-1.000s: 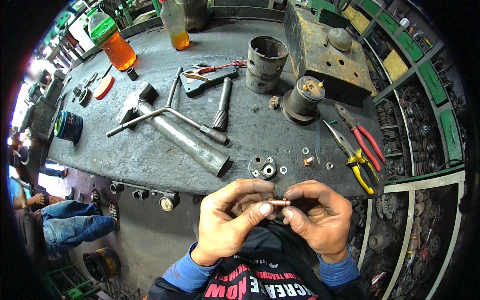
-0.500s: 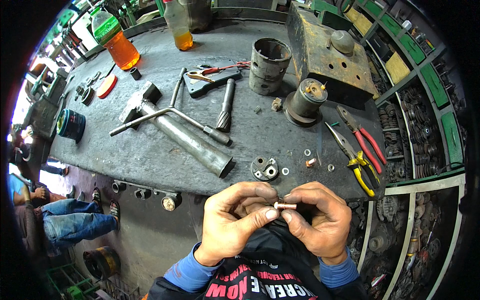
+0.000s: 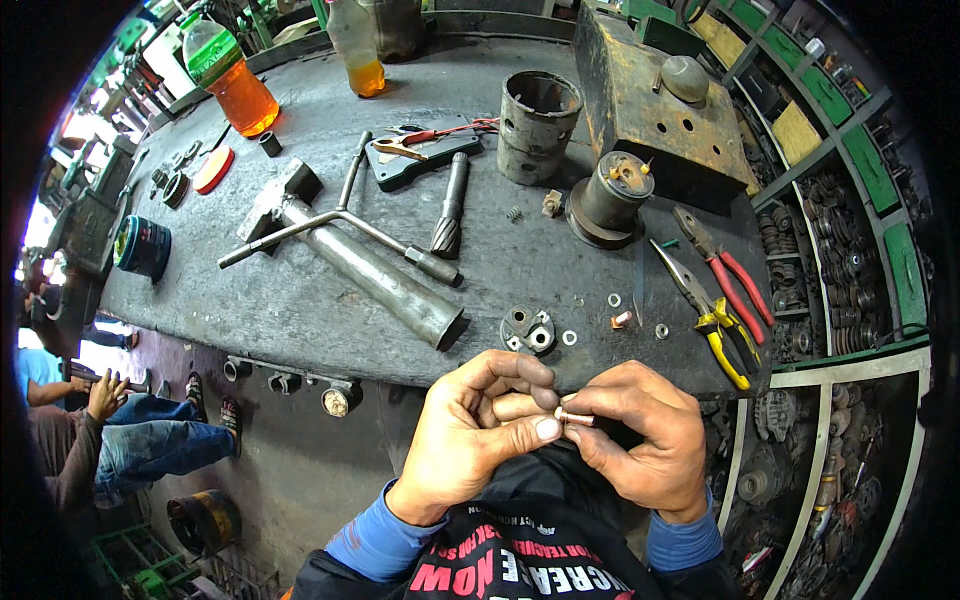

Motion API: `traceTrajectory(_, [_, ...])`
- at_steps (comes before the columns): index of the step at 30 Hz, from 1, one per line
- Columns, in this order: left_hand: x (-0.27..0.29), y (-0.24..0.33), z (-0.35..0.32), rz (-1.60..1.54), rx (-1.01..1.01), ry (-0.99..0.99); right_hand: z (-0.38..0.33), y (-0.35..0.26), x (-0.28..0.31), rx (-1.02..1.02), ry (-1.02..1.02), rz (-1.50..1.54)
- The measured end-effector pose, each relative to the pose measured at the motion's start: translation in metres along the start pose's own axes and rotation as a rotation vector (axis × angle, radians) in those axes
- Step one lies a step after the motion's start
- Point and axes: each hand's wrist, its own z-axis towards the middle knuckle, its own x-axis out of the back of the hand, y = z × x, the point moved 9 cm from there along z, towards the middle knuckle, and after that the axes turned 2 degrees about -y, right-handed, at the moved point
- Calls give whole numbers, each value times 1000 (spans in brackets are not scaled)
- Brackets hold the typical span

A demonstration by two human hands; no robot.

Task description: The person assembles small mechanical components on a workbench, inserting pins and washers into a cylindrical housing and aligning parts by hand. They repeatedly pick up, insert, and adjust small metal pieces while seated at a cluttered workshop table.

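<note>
A small copper-coloured bolt (image 3: pixel 577 418) is pinched between the thumb and forefinger of my right hand (image 3: pixel 645 432), just off the bench's front edge. My left hand (image 3: pixel 478 425) has its thumb and fingertips at the bolt's head end, its fingers curled. On the bench right beyond my hands lies a round cap-like metal part (image 3: pixel 527 331) with holes. Beside it are a flat washer (image 3: pixel 569 338), a second copper bolt (image 3: pixel 622 320), another washer (image 3: pixel 614 300) and a nut (image 3: pixel 661 331).
Yellow-handled pliers (image 3: pixel 722 335) and red-handled pliers (image 3: pixel 730 268) lie at the right. A metal hammer (image 3: pixel 370 275) with a T-shaped wrench (image 3: pixel 345 213) across it lies left of centre. Farther back stand a metal cylinder (image 3: pixel 540 130), a solenoid-like part (image 3: pixel 610 200) and bottles of orange liquid (image 3: pixel 245 97).
The bolt has tilted and shifted slightly right in my fingers. My left forefinger has lifted and opened a little away from it. A seated person at the left has raised a hand.
</note>
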Motion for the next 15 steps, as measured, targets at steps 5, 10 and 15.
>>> traceTrajectory(5, [0, -2, 0, 1, 34, -26, 0, 0, 1, -44, 10, 4])
traceTrajectory(10, [-1, -4, 0, -13, 54, -33, -4, 4, 0, -17, 1, 52])
traceTrajectory(15, [-1, -6, -2, -6, 55, -39, -3, 6, -1, -13, -40, 70])
